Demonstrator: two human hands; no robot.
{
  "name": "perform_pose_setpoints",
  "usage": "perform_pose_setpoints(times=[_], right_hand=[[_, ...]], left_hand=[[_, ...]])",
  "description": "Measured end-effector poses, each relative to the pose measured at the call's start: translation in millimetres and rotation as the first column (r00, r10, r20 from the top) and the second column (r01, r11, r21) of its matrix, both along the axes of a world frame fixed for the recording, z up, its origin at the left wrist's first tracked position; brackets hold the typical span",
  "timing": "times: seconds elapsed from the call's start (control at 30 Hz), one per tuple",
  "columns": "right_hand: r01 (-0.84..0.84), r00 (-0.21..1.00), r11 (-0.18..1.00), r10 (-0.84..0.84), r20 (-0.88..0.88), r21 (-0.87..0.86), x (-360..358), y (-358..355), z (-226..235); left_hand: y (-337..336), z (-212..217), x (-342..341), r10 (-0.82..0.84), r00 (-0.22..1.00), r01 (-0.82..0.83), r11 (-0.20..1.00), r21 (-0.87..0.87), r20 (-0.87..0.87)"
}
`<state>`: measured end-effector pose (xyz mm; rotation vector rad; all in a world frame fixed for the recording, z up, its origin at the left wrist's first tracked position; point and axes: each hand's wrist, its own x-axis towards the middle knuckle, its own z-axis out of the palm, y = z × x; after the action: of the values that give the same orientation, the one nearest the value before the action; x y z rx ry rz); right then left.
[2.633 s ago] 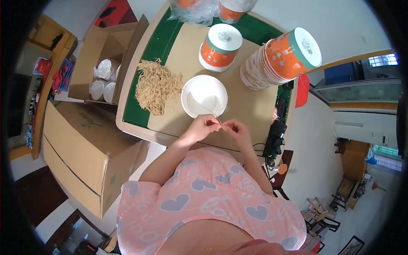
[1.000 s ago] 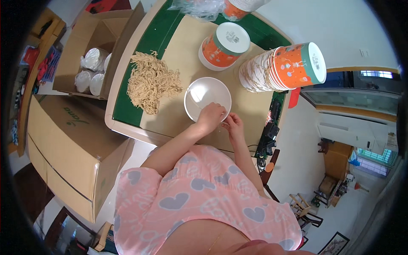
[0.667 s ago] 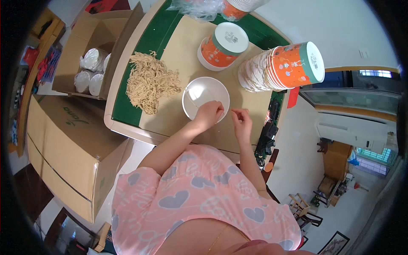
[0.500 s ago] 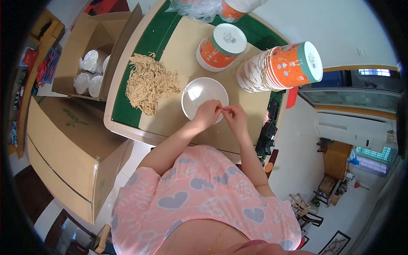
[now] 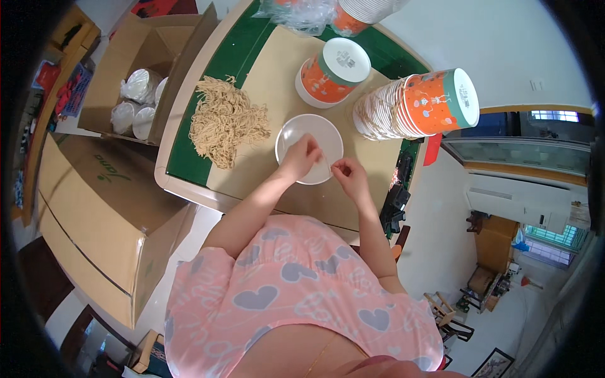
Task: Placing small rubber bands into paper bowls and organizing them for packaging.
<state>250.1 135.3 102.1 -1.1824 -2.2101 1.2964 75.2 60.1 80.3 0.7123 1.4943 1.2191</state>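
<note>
A white round paper bucket [image 5: 290, 135] stands open side up on the table in front of me. My left hand [image 5: 301, 159] reaches over its opening, fingers curled into a pinch. At the bucket's right rim, my right hand [image 5: 350, 176] also pinches. A thin pale cord [image 5: 327, 165] seems to run between the two hands by the rim; its ends are hidden in the fingers. Left of the bucket lies a loose heap of tan cords [image 5: 228, 123].
Behind stands an upside-down orange bucket [image 5: 324, 79]. A tall nested stack of orange buckets [image 5: 428, 104] lies to the right, with cords along its sides. More buckets [image 5: 350, 19] and clear plastic are at the far edge. Cardboard boxes [image 5: 113, 201] flank the table's left; black devices [image 5: 396, 201] sit at its right edge.
My hands, which met at the bucket's rim, have drawn apart. The left moved over the bucket's opening and the right moved slightly right. The whole view has shifted a little.
</note>
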Motion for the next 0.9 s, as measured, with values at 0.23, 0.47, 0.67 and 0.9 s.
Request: perform_pose_setpoints(times=[0.23,0.47,0.67,0.9], right_hand=[[0.033,0.998,0.979,-0.044,-0.05,-0.203,4,-1,-2],[0.069,0.996,0.988,-0.077,-0.055,-0.138,4,-7,-5],[0.089,0.991,0.992,-0.098,-0.093,-0.093,0,-10,-2],[0.044,0.997,0.99,-0.034,-0.072,0.131,-8,-2,8]], left_hand=[[-3,-5,17,-0.214,0.76,0.355,0.928,0.115,-0.614],[4,-10,27,-0.199,0.892,0.251,0.965,0.077,-0.406],[4,-14,24,-0.113,0.986,0.124,0.989,0.084,-0.126],[-7,-1,17,-0.09,0.899,0.194,0.959,0.205,-0.429]])
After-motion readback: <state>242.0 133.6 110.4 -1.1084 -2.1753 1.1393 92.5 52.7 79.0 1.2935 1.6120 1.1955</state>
